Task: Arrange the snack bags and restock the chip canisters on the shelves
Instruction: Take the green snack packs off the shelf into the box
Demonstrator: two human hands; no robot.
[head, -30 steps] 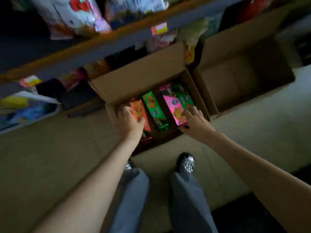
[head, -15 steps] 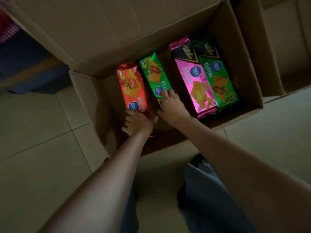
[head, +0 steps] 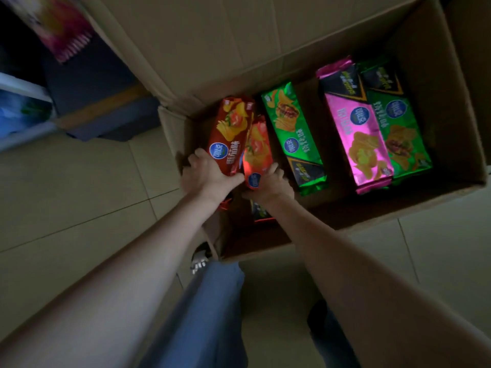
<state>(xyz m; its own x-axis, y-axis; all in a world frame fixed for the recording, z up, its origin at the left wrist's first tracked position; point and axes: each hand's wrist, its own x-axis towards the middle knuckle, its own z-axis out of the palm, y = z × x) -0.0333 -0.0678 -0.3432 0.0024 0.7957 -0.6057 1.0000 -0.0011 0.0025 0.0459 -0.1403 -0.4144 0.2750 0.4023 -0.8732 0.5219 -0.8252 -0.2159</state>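
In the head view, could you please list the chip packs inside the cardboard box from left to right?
Dark red pack in the left hand → orange-red pack in the right hand → green pack → pink pack → second green pack.

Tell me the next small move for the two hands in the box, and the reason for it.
Probably lift both packs straight up out of the cardboard box. The left hand already grips the darker red pack and the right hand the brighter red pack, both raised at an angle beside the green pack.
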